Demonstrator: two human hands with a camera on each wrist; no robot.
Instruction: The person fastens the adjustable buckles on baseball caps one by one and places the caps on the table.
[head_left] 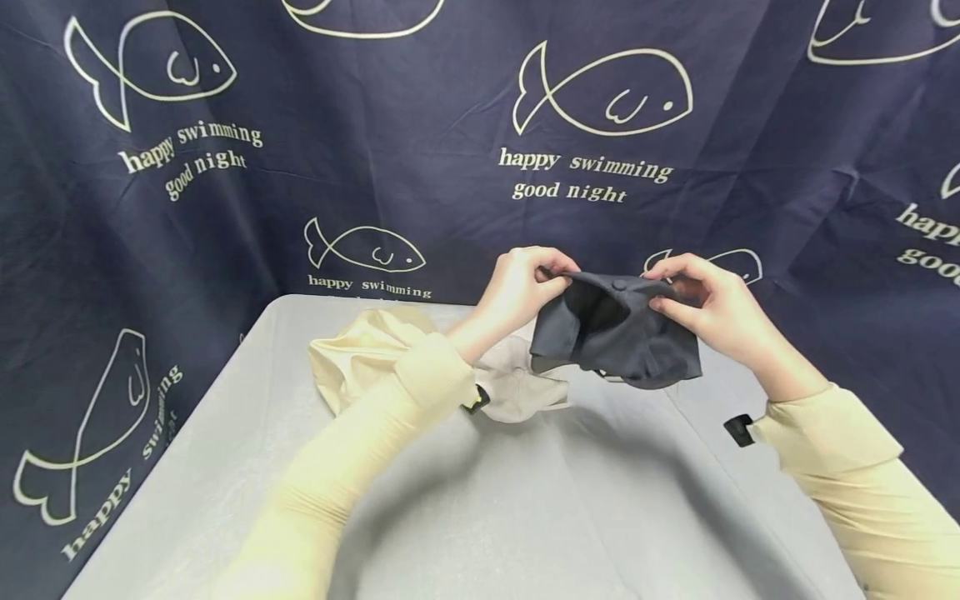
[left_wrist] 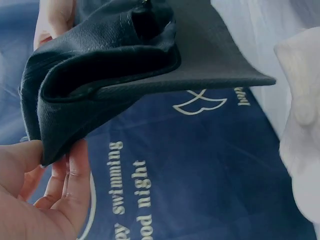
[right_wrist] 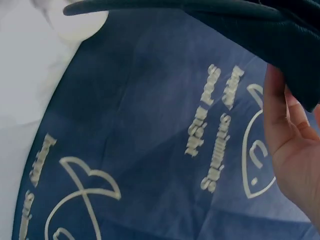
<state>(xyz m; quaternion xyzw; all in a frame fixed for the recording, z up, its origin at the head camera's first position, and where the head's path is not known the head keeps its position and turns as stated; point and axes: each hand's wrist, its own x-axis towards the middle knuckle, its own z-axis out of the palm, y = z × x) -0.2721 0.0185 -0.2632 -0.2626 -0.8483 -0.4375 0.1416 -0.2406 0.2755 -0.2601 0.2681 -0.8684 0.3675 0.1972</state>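
Observation:
Between both hands a dark navy baseball cap point(head_left: 637, 333) hangs above the table, its crown creased and its button at the top. My left hand point(head_left: 525, 283) pinches one side of the crown between thumb and fingers; the left wrist view shows that fold of cloth in the left fingertips point(left_wrist: 77, 160). On the opposite side, my right hand point(head_left: 712, 304) pinches the crown. The cap's stiff brim point(left_wrist: 205, 50) juts out in the left wrist view. Below and left of the cap, a whitish cap point(head_left: 517, 379) lies on the table, partly hidden by my left forearm.
A pale yellow cloth item point(head_left: 360, 354), perhaps another cap, lies at the back left of the grey-covered table point(head_left: 510, 517). Behind stands a navy curtain point(head_left: 450, 125) printed with fish and lettering. Black straps point(head_left: 738, 430) stick out at both sleeve cuffs.

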